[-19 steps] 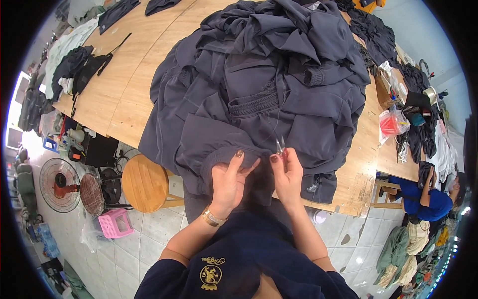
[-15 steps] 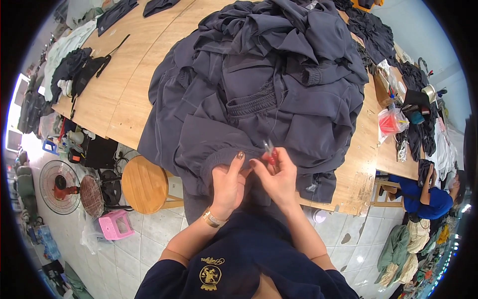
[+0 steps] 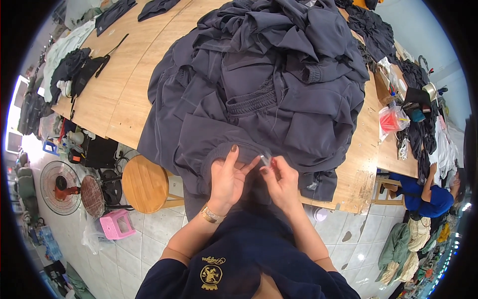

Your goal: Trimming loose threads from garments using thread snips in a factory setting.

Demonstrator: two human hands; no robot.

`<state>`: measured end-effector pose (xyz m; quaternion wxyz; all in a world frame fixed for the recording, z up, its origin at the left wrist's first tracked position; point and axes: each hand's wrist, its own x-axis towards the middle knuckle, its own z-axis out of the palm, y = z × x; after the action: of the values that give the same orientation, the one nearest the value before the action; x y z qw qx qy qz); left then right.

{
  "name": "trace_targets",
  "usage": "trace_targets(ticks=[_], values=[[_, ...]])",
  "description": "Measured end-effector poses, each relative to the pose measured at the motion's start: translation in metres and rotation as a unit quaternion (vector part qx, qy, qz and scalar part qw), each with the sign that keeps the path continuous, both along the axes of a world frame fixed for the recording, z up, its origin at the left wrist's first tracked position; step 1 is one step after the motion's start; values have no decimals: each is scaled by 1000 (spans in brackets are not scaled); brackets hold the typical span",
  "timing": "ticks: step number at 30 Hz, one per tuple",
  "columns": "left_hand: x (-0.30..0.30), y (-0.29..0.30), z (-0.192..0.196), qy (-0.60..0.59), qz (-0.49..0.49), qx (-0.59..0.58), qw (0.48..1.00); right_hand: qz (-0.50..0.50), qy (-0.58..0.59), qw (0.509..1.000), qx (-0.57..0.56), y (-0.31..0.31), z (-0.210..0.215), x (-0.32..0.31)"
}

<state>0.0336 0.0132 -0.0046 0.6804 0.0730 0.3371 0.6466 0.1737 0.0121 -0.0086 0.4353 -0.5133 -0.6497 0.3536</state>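
Observation:
A dark grey garment (image 3: 196, 130) with a gathered elastic edge lies at the near side of a big heap of like garments (image 3: 318, 109). My left hand (image 3: 226, 183) is closed on that elastic edge, thumb up, its other fingers partly hidden by cloth. Just right of it, my right hand (image 3: 284, 187) grips small thread snips (image 3: 265, 160), whose metal blades point up and left at the edge. Most of their red handle is hidden in my fingers. The fingertips of both hands are close together.
The heap covers much of a wooden table (image 3: 124, 94). Left of me stand a round wooden stool (image 3: 145, 184), a pink plastic stool (image 3: 117, 224) and a fan (image 3: 59, 187). A person in blue (image 3: 428, 192) sits at the right, beside hanging and piled clothes.
My right hand has turned slightly and shifted a little right and down, and less of the red handle shows. My left hand stays on the elastic edge. The seated person's arm has moved.

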Motion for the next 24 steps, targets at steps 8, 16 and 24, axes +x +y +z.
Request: trace_targets(ticks=[8,16,24], values=[[0,-1,-1,13,-7,23,1000,0,-181,973,140,-1,-8,-6],[1,-5,-10,46,-24,58,997,-7,-195,968,160,1,-10,-5],[5,-2,1,26,24,18,999,-12,-145,979,141,1,-5,-3]])
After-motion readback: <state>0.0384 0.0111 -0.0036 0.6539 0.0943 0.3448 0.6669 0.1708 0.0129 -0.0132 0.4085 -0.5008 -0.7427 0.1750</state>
